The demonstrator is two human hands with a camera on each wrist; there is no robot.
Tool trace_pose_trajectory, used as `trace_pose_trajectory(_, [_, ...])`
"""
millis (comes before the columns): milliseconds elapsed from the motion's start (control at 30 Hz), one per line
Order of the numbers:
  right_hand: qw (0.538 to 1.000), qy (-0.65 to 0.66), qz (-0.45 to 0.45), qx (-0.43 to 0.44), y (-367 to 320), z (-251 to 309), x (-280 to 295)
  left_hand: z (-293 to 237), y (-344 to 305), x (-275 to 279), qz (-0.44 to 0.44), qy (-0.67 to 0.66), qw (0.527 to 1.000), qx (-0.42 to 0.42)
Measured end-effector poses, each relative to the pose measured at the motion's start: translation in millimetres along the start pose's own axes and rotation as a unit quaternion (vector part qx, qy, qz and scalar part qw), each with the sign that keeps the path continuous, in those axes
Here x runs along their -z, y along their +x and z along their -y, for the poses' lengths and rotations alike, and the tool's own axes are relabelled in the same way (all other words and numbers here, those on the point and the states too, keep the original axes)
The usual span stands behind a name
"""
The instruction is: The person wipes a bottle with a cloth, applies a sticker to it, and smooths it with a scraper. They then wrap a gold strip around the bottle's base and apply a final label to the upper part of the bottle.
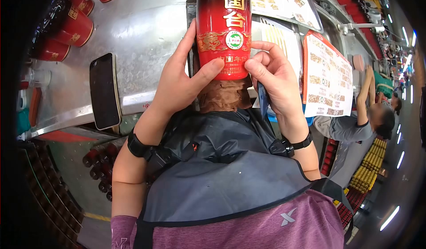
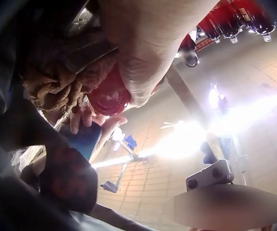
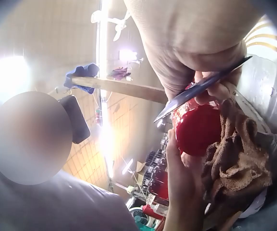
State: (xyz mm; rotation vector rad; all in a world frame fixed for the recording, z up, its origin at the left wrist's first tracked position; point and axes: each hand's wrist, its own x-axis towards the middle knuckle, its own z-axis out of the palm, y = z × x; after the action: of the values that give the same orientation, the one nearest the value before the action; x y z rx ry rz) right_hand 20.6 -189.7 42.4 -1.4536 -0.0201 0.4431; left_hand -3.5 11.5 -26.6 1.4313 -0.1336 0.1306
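Note:
A red bottle (image 1: 224, 27) with gold characters and a label stands upright in the middle, its base on a brown cloth (image 1: 222, 96). My left hand (image 1: 184, 78) grips its left side, with the thumb across the lower front. On the bottle's right side my right hand (image 1: 275, 78) touches it with thumb and forefinger. The other fingers of that hand pinch a thin blue card (image 1: 262, 100). The left wrist view shows the bottle's round base (image 2: 110, 98) above the cloth (image 2: 52, 89). In the right wrist view the card (image 3: 196, 91) lies edge-on over the bottle (image 3: 198, 127).
A black phone (image 1: 105, 91) lies on the metal table (image 1: 142, 31) to the left. Several red bottles (image 1: 73, 25) stand at the table's far left, and more sit below its edge. Printed sheets (image 1: 328, 78) hang on the right, where another person (image 1: 368, 116) sits.

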Motion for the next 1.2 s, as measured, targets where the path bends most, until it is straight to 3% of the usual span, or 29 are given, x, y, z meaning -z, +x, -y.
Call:
trace_pose_trajectory(567, [0.997, 0.046, 0.017, -0.056, 2.7, -0.9, 4.9, -3.6, 1.4, 0.8, 0.005, -0.010, 1.000, 0.009])
trace_pose_trajectory(733, [0.998, 0.035, 0.035, -0.033, 1.5, -1.4, 2.1, -10.2, 3.8, -1.3, 0.005, 0.057, 0.998, 0.000])
trace_pose_trajectory(1200, [0.999, 0.012, 0.035, -0.040, 1.9, -1.0, 1.1, -10.0, 2.5, -3.2, -0.014, 0.041, 0.999, 0.006])
